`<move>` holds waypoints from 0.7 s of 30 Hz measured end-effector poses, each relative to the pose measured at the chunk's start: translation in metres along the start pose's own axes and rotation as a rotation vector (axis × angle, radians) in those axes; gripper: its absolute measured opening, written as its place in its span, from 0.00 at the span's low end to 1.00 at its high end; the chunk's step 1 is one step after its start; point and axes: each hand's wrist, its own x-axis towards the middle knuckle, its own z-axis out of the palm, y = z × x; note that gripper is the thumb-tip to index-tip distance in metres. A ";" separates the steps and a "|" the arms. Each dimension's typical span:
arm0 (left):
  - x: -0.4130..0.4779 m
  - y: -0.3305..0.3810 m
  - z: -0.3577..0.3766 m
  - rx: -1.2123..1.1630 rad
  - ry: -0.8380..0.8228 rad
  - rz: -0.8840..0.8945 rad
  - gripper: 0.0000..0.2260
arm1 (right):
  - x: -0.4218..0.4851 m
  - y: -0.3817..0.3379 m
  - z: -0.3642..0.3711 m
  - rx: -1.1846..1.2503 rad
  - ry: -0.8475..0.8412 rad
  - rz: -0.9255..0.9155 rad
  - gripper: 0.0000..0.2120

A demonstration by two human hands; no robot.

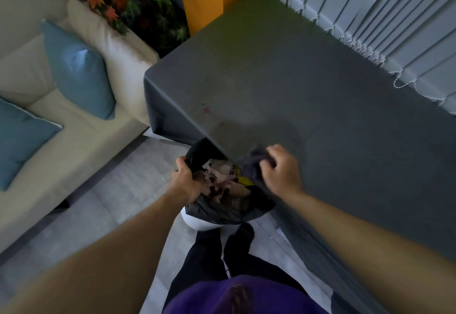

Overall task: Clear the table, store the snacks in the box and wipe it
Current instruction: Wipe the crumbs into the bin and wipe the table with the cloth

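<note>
Both hands grip: my left hand (183, 179) holds the bag (217, 211) rim under the bench (296, 79) edge, my right hand (281, 173) bunches the cloth (251, 163), so I should sweep slowly, straight in.

The right hand (281, 173) grips a purple-grey cloth (253, 163) at the grey table's (308, 86) edge, while the left hand (185, 178), just beside it, holds the black bin bag's (222, 211) rim over crumpled rubbish (227, 180).
</note>
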 end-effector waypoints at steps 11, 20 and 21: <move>-0.002 0.000 0.014 0.015 0.022 -0.034 0.24 | -0.015 0.011 0.007 -0.178 -0.225 -0.185 0.21; 0.004 0.002 0.009 -0.047 0.000 -0.029 0.25 | 0.004 -0.005 -0.010 -0.033 0.000 -0.098 0.14; 0.004 0.002 0.009 -0.042 0.000 -0.030 0.24 | 0.014 -0.003 -0.012 -0.068 0.045 -0.018 0.15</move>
